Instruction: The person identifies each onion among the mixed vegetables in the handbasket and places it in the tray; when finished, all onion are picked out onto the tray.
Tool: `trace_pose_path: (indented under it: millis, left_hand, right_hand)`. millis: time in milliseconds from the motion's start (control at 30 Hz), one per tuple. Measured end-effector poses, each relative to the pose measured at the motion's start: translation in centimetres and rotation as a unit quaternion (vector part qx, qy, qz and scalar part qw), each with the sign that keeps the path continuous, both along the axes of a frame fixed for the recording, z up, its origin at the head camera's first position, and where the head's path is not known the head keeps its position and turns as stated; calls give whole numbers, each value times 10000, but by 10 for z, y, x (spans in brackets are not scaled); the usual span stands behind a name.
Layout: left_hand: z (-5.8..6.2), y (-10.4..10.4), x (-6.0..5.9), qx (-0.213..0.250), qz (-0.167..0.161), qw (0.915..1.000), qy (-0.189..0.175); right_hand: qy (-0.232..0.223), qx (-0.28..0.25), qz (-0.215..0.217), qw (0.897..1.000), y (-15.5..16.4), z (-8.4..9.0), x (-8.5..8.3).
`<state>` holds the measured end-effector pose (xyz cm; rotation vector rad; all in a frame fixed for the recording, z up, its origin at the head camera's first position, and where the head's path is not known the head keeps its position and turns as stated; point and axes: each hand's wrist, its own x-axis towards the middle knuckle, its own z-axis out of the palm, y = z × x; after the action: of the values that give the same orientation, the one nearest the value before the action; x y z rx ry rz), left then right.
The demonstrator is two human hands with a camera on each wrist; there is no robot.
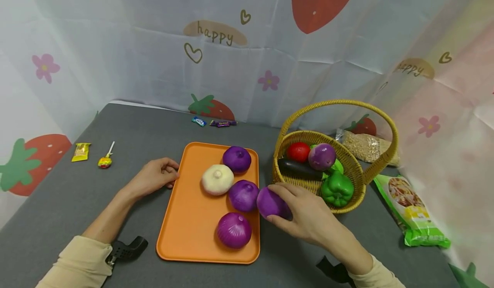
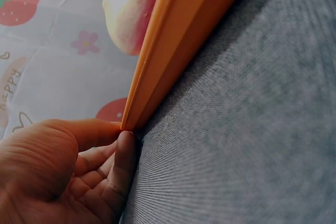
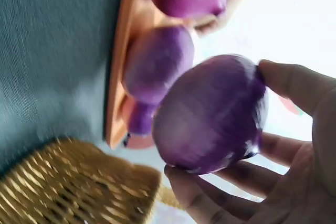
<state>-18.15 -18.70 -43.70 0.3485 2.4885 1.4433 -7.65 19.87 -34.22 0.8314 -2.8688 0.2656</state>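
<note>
My left hand is at the left edge of an orange tray; the left wrist view shows thumb and finger pinching its rim. On the tray are a white onion and three purple ones: a back onion, a middle onion and a shiny front onion. Between tray and basket, my right hand grips another purple onion, thumb on one side and fingers on the other. In the head view this onion overlaps the tray's right edge, right beside the middle onion.
Right of the tray stands a wicker basket with a tall handle. It holds a tomato, an eggplant, a purple round vegetable and a green pepper. Food bags lie farther right; wrapped candies lie behind.
</note>
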Motion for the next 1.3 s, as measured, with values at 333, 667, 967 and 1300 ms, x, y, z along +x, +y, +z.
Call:
trace_pose_path:
  millis: [333, 667, 967, 1300]
  left_hand:
    - [-2, -1, 0, 4, 31, 10000, -19]
    - [-2, -1, 0, -16, 44, 10000, 26]
    - [-1, 1, 0, 19, 18, 10000, -3]
    - [-1, 0, -1, -15, 30, 10000, -17]
  right_hand:
    - [-20, 227, 432, 9988, -21, -27, -6]
    - [455, 128, 875, 9950, -39, -40, -18]
    - [366, 162, 1105, 9931, -43, -50, -23]
    - [585, 81, 1126, 9919, -43, -49, -22]
